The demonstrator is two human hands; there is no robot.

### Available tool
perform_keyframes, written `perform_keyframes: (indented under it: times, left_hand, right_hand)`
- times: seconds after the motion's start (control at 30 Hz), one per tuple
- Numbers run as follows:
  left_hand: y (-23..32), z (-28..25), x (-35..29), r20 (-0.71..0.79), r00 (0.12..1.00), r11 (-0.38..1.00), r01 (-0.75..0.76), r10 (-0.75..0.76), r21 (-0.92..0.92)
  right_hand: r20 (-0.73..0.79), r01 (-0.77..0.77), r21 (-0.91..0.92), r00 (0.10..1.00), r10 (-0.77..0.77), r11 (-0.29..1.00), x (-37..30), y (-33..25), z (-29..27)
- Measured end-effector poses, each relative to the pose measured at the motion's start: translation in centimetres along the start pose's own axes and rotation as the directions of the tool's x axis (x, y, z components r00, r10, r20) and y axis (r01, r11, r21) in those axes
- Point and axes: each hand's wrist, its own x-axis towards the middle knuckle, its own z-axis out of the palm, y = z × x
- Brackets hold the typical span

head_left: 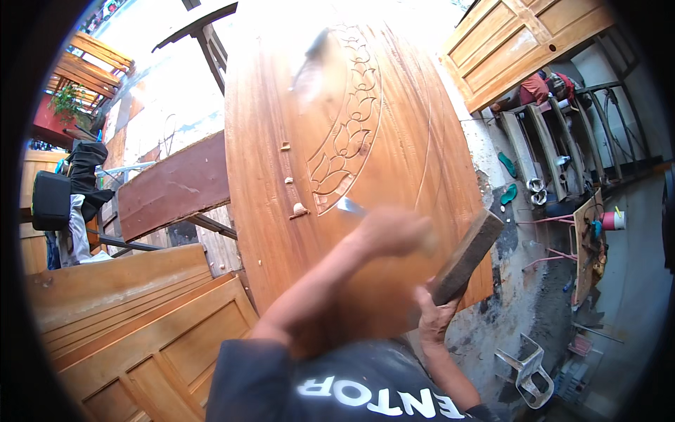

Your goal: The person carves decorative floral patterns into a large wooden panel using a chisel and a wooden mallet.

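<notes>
Your left hand (395, 232) is blurred, but its fingers look curled around a chisel (350, 205), whose blade comes out at the upper left of the fist, near the lower end of the carved leaf band (351, 141); whether it touches the wood, I cannot tell. The wooden panel (260, 141) lies under this grip. Your right hand (436, 320), beside it at lower right, grasps a wooden block (470, 252), tilted up to the right. Wood chips (300, 209) lie left of the blade.
</notes>
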Motion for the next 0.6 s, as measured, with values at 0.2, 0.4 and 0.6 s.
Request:
perform_keyframes:
  times: [0.2,0.4,0.6]
  left_hand:
    - [-0.8,-0.8,0.9,0.162,0.984,0.994,0.088,-0.077,-0.062]
    - [-0.4,-1.0,2.1,0.104,0.993,0.994,0.067,-0.058,-0.087]
    - [-1.6,-1.4,0.4,0.177,0.980,0.992,0.104,-0.090,-0.072]
  right_hand:
    - [-0.159,0.060,0.101,0.986,-0.043,0.993,1.6,-4.9,-1.4]
    - [-0.160,0.122,-0.058,0.979,-0.130,0.991,0.2,3.7,0.5]
    - [-0.054,-0.162,0.083,0.984,0.167,0.983,0.6,-1.6,0.4]
